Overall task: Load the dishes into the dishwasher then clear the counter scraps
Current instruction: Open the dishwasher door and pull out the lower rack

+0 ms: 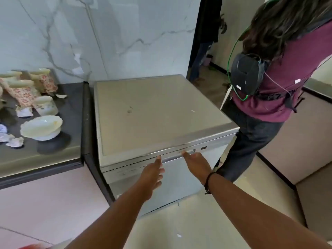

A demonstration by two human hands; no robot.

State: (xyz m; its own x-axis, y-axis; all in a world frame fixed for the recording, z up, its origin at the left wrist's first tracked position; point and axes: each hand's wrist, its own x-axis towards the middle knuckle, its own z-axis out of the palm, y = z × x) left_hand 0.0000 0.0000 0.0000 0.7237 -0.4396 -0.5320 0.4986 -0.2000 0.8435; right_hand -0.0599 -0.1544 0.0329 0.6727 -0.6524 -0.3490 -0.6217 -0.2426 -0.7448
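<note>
At the frame's centre stands the dishwasher (pixel 161 112), door closed, its top bare. Both hands reach its front upper edge: left hand (pixel 152 172) and right hand (pixel 196 164), fingers straight, holding nothing. Dishes (pixel 42 127) and paper scraps (pixel 15 141) sit on the dark tabletop (pixel 71 112) at left. A person (pixel 280 83) stands close at upper right.

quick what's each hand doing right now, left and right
Left hand: open, fingers straight, reaching to the top edge of the dishwasher door, holding nothing.
Right hand: open, fingertips at the door handle, holding nothing.
</note>
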